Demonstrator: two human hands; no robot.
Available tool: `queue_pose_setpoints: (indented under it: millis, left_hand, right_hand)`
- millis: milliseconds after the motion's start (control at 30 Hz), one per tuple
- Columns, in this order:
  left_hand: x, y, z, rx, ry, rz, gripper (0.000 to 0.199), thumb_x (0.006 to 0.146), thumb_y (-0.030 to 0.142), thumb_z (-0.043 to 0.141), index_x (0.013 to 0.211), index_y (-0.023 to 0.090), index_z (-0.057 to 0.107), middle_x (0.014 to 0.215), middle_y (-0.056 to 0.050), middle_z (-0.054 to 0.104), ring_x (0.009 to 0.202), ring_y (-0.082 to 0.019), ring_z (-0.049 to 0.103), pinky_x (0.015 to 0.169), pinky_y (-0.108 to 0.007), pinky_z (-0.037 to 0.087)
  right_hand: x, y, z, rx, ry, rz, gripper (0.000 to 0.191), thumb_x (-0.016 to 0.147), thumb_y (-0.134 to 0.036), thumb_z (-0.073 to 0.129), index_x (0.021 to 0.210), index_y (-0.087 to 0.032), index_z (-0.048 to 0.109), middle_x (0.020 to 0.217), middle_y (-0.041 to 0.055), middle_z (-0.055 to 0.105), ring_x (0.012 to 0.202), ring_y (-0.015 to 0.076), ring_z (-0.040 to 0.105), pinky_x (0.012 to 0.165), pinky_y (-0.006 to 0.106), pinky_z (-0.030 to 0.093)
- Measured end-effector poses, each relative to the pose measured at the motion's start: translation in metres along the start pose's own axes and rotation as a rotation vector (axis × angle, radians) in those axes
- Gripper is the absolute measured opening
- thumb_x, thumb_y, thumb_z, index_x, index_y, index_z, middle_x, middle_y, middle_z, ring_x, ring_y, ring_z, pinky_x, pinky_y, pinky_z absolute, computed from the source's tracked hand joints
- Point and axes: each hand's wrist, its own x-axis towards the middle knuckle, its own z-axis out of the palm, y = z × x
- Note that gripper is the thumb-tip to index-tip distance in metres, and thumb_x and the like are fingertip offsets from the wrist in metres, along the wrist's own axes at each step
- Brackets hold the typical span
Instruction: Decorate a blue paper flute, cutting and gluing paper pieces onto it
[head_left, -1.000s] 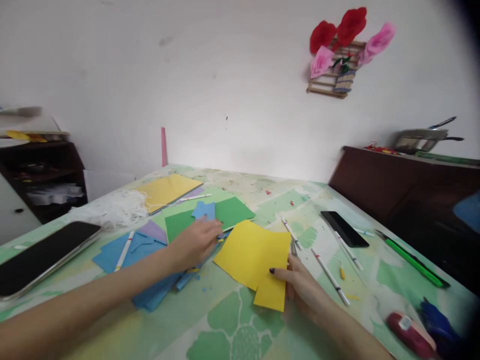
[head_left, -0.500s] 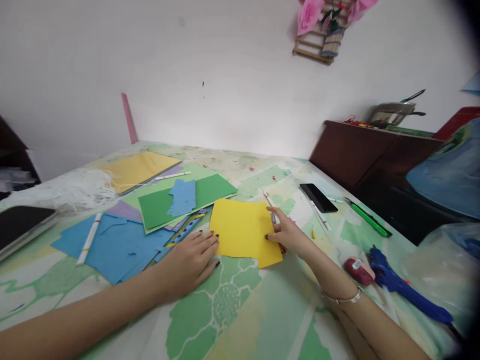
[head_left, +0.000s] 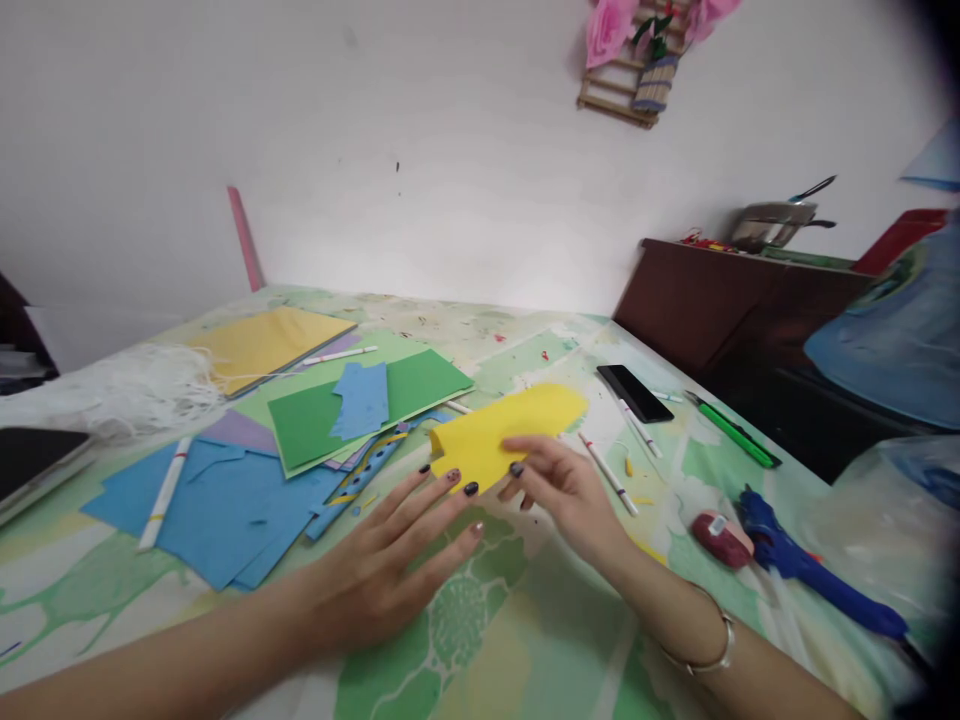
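Note:
A yellow paper (head_left: 495, 430), curled at its left end, lies on the patterned tablecloth between my hands. My left hand (head_left: 397, 550) has its fingers spread, with the fingertips at the paper's near left edge. At the paper's near right side is my right hand (head_left: 562, 490), thumb and forefinger bent against it; its other fingers are partly hidden below. Just right of the paper lies a white marker (head_left: 609, 475). Blue sheets (head_left: 225, 500) and a green sheet (head_left: 420, 385) with a cut blue piece (head_left: 361, 400) on it are to the left.
On the right are a black phone (head_left: 634, 393), a green cutter (head_left: 735, 430), a dark red object (head_left: 721, 538) and a blue glue gun (head_left: 817, 585). White strands (head_left: 142, 385) and a yellow-orange pad (head_left: 274, 340) lie at the left. A wall rises behind the table.
The yellow paper, flat before, is now curled and turned, its far right end raised toward the back. My left hand has spread and moved right. The marker beside my right hand shows more fully.

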Motion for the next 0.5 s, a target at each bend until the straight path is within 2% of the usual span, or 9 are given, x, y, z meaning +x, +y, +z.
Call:
queue_pose_setpoints:
  millis: [67, 133, 200, 267, 367, 433, 500]
  left_hand:
    - [0.0, 0.0, 0.003, 0.005, -0.063, -0.028, 0.048, 0.076, 0.008, 0.048, 0.125, 0.013, 0.047, 0.133, -0.016, 0.048, 0.132, -0.034, 0.032, 0.103, -0.052, 0.038]
    - [0.0, -0.002, 0.006, -0.009, -0.106, -0.056, 0.044, 0.078, 0.008, 0.046, 0.122, 0.009, 0.049, 0.131, -0.019, 0.048, 0.129, -0.032, 0.037, 0.1, -0.047, 0.042]
    - [-0.001, -0.003, 0.01, -0.039, -0.111, -0.056, 0.036, 0.08, 0.007, 0.043, 0.114, 0.007, 0.054, 0.126, -0.02, 0.053, 0.125, -0.03, 0.043, 0.097, -0.041, 0.046]
    - [-0.002, -0.004, 0.011, -0.064, -0.098, -0.034, 0.03, 0.081, 0.005, 0.041, 0.106, 0.007, 0.057, 0.118, -0.018, 0.058, 0.119, -0.028, 0.049, 0.094, -0.039, 0.048]
    - [-0.002, -0.005, 0.009, -0.095, -0.079, -0.015, 0.03, 0.081, 0.004, 0.04, 0.103, 0.009, 0.059, 0.112, -0.016, 0.062, 0.114, -0.026, 0.053, 0.091, -0.038, 0.05]
    - [0.0, -0.005, 0.006, -0.128, -0.086, -0.024, 0.026, 0.083, 0.01, 0.044, 0.103, 0.01, 0.06, 0.113, -0.015, 0.062, 0.112, -0.026, 0.053, 0.091, -0.039, 0.05]
    - [0.001, -0.004, 0.002, -0.161, -0.095, -0.042, 0.025, 0.083, 0.018, 0.049, 0.105, 0.011, 0.06, 0.113, -0.014, 0.062, 0.11, -0.027, 0.053, 0.092, -0.04, 0.049]
  right_hand:
    - [-0.006, 0.004, 0.009, -0.05, -0.224, 0.134, 0.027, 0.083, -0.03, 0.054, 0.105, -0.015, 0.06, 0.062, 0.0001, 0.062, 0.055, 0.0122, 0.06, 0.051, 0.022, 0.043]
    - [-0.011, 0.009, 0.015, -0.076, -0.389, 0.207, 0.024, 0.082, -0.027, 0.054, 0.1, -0.016, 0.062, 0.065, -0.0001, 0.061, 0.052, 0.0105, 0.059, 0.047, 0.019, 0.041]
    - [-0.013, 0.014, 0.017, -0.092, -0.476, 0.256, 0.022, 0.079, -0.024, 0.055, 0.098, -0.016, 0.063, 0.066, -0.0005, 0.061, 0.05, 0.0091, 0.059, 0.045, 0.017, 0.039]
    - [-0.011, 0.015, 0.015, -0.14, -0.484, 0.289, 0.023, 0.079, -0.023, 0.054, 0.099, -0.016, 0.062, 0.063, -0.0012, 0.062, 0.043, 0.0079, 0.056, 0.041, 0.016, 0.038]
    - [-0.002, 0.009, 0.001, -0.311, -0.378, 0.243, 0.023, 0.08, -0.026, 0.051, 0.097, -0.016, 0.064, 0.053, -0.0027, 0.058, 0.035, 0.0074, 0.047, 0.037, 0.017, 0.037]
    - [0.007, -0.001, -0.016, -0.519, -0.188, 0.156, 0.024, 0.082, -0.027, 0.048, 0.093, -0.016, 0.065, 0.049, -0.0026, 0.057, 0.037, 0.0089, 0.049, 0.041, 0.019, 0.037]
    - [0.017, -0.011, -0.039, -0.859, 0.049, 0.067, 0.023, 0.082, -0.024, 0.046, 0.092, -0.018, 0.066, 0.059, 0.0003, 0.063, 0.052, 0.0117, 0.058, 0.052, 0.021, 0.041]
